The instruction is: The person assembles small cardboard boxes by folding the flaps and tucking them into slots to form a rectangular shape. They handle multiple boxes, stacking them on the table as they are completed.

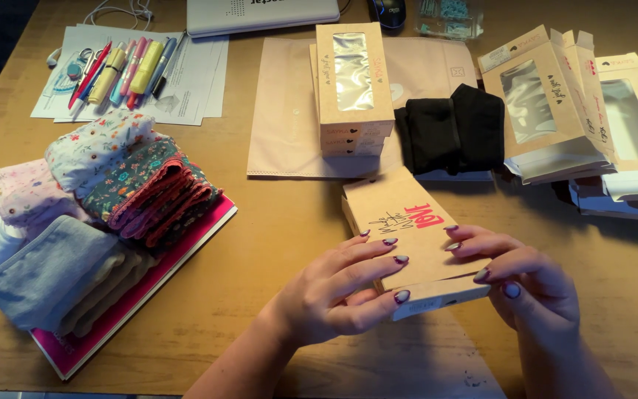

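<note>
- The flat kraft box [411, 236] lies on the worktop [282, 244] directly in front of me, between my two hands, with its printed back side facing up.
- Its long axis runs diagonally: the far end points away and to my left, the near end comes toward me and to my right.
- My left hand [334, 292] holds the near part of the box from the left side; the fingers [378, 258] lie across the top face and the thumb presses on the near end flap.
- My right hand [526, 284] grips the right edge at the near corner, fingers curled on it. I cannot see well if the flap there is fully closed or only pushed in.
- Both hands are equally near to the box, and both touch it at the near end; the far end is free.
- Further away stands a pile of similar boxes with a window [354, 81], next to it black folded cloth [452, 129], and open boxes [555, 103] are on the right.
- On my left, well apart, folded flowered fabrics [134, 181] rest on a pink folder [112, 325].
</note>
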